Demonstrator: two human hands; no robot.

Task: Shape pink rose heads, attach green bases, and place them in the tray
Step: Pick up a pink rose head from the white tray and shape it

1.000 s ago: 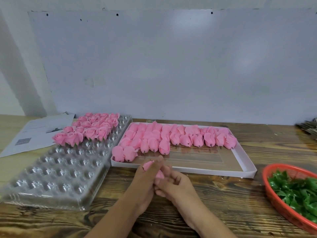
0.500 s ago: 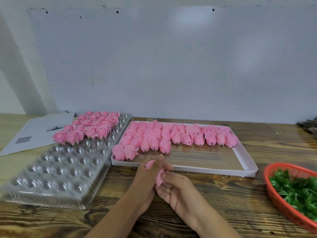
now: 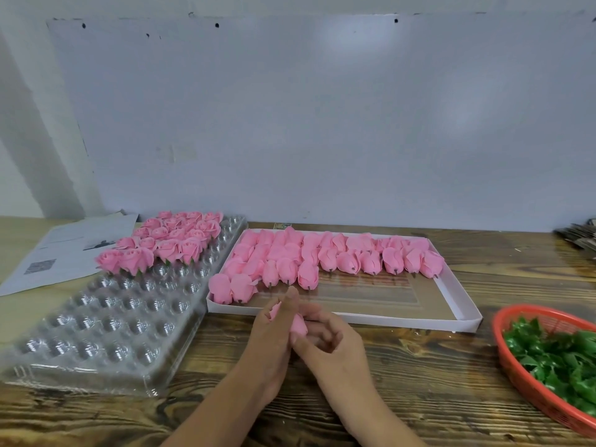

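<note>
now both hands clamp one pink rose head at the desk's near edge: left hand, right hand; the basket of green bases lies nearer the right hand.

We see one pink rose head held above the wooden surface, pinched between our left hand and right hand, its petals folded shut. Unshaped pink heads lie in rows in the far part of the white box. Finished roses with green bases sit upright in the far corner of the clear plastic tray. Loose green bases fill the red basket.
</note>
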